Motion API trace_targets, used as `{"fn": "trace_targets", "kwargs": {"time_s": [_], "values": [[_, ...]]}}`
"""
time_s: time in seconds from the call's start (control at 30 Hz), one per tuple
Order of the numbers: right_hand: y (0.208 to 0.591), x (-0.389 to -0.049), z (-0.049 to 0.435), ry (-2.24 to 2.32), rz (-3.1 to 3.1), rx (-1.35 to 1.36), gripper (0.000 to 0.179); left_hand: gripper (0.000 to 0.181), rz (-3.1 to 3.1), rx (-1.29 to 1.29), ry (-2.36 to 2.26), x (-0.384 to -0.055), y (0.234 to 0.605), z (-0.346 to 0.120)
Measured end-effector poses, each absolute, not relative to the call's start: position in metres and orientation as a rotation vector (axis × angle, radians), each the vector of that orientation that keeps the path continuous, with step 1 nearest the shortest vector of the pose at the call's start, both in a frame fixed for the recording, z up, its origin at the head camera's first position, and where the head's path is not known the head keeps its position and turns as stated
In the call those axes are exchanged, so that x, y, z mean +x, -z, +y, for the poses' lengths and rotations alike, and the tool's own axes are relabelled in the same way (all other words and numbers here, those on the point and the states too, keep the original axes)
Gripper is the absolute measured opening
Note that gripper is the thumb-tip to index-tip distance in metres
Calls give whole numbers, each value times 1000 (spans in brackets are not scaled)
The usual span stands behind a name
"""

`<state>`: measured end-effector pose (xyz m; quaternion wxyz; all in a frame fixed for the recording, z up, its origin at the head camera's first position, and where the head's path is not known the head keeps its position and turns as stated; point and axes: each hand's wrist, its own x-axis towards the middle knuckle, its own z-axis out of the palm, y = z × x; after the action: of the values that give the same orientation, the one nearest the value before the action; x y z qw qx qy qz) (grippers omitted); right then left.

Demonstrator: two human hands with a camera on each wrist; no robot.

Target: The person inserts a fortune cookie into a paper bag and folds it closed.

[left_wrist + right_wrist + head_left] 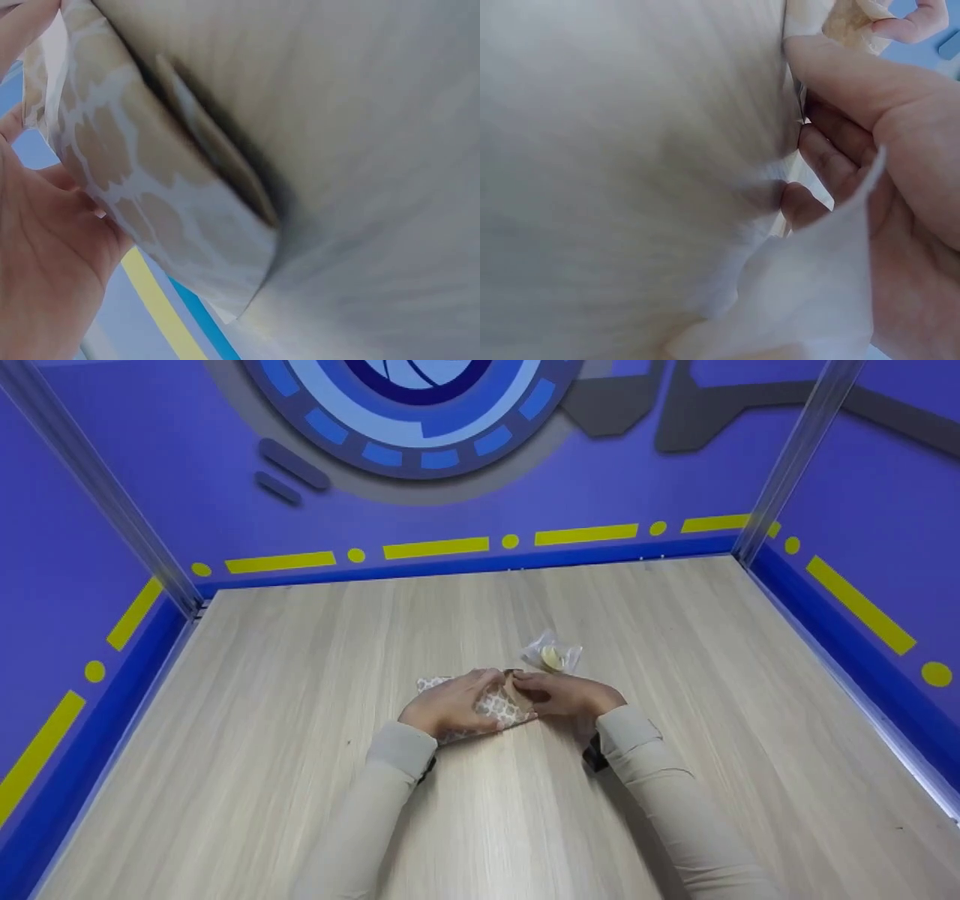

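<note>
The packet (499, 707), in giraffe print, lies on the table (285, 675) between the two hands, its near edge slanting from 8 toward 2 o'clock. The left hand (455, 705) grips it, thumb along the near edge and fingers over the far side; the packet extends from that hand toward 3 o'clock, and one corner pokes out at its 11. The right hand (564, 694) pinches the packet's right end, which lies at that hand's 9 o'clock. The two sets of fingertips are near each other but apart. In the left wrist view, a fold stands slightly open along the packet's edge. Just beyond the right hand, at its 12 o'clock, sits a clear pouch (551, 655) with something yellowish inside.
</note>
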<state>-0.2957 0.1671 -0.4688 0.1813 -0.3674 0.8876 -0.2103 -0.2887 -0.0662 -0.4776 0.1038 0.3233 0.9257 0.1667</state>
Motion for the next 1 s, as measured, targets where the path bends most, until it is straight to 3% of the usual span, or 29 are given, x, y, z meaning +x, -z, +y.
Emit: {"fn": "trace_targets", "kwargs": {"time_s": [1.0], "values": [[479,-291,170,643,2606,-1142,53,71,2747,920,-528,-289,477,-69]]}}
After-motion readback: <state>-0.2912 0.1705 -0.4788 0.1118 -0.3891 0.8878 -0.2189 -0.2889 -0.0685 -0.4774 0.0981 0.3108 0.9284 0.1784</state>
